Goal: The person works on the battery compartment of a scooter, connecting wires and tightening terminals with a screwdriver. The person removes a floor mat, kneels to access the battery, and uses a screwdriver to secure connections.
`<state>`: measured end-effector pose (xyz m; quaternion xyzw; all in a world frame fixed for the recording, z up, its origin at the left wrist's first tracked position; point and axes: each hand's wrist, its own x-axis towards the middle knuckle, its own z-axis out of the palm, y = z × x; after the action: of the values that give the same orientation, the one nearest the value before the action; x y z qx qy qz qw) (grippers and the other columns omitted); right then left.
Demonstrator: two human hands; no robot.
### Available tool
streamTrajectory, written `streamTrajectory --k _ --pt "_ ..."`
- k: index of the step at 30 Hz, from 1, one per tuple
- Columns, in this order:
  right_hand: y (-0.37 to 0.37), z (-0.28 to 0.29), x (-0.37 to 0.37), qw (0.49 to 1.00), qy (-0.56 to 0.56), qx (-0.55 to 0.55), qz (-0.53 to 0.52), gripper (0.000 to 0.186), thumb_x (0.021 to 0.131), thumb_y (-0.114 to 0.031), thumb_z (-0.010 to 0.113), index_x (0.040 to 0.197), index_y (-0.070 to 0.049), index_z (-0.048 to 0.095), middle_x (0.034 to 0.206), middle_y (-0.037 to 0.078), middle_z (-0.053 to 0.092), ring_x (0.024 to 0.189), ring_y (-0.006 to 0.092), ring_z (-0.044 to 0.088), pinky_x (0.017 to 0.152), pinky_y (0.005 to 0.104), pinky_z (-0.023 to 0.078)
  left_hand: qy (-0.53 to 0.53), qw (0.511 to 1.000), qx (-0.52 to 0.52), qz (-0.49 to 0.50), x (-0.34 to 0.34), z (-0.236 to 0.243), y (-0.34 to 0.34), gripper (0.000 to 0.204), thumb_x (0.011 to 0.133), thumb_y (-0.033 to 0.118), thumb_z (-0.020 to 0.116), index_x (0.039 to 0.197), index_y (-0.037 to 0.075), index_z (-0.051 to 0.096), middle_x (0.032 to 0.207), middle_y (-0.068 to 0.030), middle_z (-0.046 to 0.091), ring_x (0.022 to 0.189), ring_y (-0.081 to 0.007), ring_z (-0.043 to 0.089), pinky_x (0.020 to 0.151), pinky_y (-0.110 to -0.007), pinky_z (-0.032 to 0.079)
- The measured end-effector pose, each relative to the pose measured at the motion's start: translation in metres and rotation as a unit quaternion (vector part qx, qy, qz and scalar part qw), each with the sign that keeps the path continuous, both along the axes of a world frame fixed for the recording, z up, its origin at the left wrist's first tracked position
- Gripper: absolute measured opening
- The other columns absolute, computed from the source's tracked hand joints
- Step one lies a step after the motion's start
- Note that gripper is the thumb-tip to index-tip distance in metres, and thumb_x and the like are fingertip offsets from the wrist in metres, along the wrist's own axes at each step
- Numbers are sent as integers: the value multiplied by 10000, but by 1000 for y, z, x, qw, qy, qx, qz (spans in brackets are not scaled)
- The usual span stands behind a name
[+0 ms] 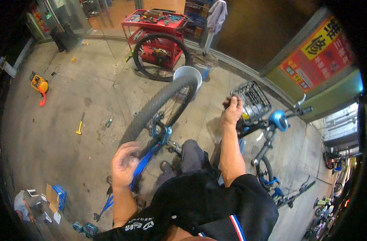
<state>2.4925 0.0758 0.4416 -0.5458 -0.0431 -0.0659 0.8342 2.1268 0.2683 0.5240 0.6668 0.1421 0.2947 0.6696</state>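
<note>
A blue-framed bicycle (141,165) is in front of me, its knobby-tyred wheel (159,101) raised toward the middle. My left hand (125,164) is at the near end of that tyre, slightly blurred, fingers spread and curved; whether it touches the rubber I cannot tell. My right hand (232,110) is held up to the right of the wheel, apart from it, with its fingers curled together. Whatever may be between those fingertips is too small to make out. Behind that hand is a black wire basket (253,102) on another bicycle.
A red tool cart (155,27) stands at the back, with a loose wheel (137,60) against it and a pale bucket (196,76) near. A yellow-handled hammer (81,123), pliers (108,123) and a yellow-orange machine (39,84) are on the left floor. A person (24,207) is at lower left.
</note>
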Motion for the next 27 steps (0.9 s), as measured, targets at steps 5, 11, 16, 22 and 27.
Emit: streamTrajectory --k 5,11,16,22,27 --pt "90 -13 207 996 9 72 -59 182 953 -132 534 1097 -22 541 816 50 591 641 131 541 573 256 455 160 968 163 102 70 23 48 452 854 348 677 1090 -35 629 1141 -158 595 1031 -242 572 867 -350 474" --pt "260 -83 494 998 2 -58 -33 164 944 -106 524 1078 -17 555 802 54 623 668 104 569 585 254 458 478 858 157 -103 188 18 104 846 608 374 825 1322 45 513 1332 -222 497 1239 -374 484 1027 -434 391" --pt "377 -167 698 932 -61 -356 28 289 871 -221 583 1085 -42 660 987 147 693 929 283 653 845 372 494 642 646 -410 -55 259 39 118 787 682 67 758 1390 54 416 1265 -211 537 1029 -349 584 849 -425 486" --pt "501 -214 817 839 -127 -520 95 295 853 -265 568 1066 -101 688 1048 172 682 961 348 640 884 431 486 686 587 -390 181 278 7 100 713 797 -16 686 1424 66 355 1208 -184 563 873 -299 653 691 -421 570" --pt "583 -229 880 766 -263 -573 122 333 868 -299 525 1125 -161 687 1121 140 672 1111 377 552 968 436 442 690 562 -386 244 257 -10 68 645 814 33 672 1398 73 402 1227 -159 552 926 -281 621 733 -410 548"
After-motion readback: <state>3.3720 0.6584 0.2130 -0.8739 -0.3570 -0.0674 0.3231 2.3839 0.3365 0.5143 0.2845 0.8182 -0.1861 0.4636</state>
